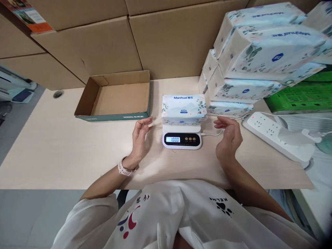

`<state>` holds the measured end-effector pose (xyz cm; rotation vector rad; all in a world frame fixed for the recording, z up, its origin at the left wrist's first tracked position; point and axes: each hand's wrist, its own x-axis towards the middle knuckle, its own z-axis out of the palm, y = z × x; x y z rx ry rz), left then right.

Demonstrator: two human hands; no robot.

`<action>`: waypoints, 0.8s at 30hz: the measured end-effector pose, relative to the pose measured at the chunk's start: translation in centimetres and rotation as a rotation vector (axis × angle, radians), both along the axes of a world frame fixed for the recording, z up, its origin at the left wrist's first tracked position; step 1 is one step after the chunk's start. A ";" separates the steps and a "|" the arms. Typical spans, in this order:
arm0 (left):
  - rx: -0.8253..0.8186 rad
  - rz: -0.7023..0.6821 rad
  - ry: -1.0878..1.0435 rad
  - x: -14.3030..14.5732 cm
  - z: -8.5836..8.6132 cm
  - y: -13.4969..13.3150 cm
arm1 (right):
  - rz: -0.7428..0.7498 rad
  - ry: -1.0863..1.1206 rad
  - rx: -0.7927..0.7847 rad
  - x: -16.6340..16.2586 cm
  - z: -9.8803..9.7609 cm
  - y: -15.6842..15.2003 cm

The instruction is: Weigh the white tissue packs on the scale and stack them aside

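A pack of tissues (183,110) with a white and pale blue floral wrapper rests on a small white digital scale (166,141), whose lit display seems to read 100.0. To the left of the scale, my left hand (141,137) hovers with its fingers apart and nothing in it. My right hand (228,136) is on the other side, fingers loosely curved and apart, also without anything in it. Neither hand touches the tissue pack or the scale. A cable runs from the scale's right side toward my right hand.
An open, shallow cardboard box (119,98) sits at the back left. More tissue packs (275,55) are stacked at the back right, near a green crate (298,98). A white power strip (280,138) lies on the right. Large cartons (178,41) form a wall behind the table (64,148).
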<state>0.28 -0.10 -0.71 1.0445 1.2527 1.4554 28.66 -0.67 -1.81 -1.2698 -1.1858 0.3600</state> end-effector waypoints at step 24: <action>-0.017 -0.044 -0.006 -0.2 -0.3 0.1 | 0.078 0.005 0.007 0.2 -0.4 -0.1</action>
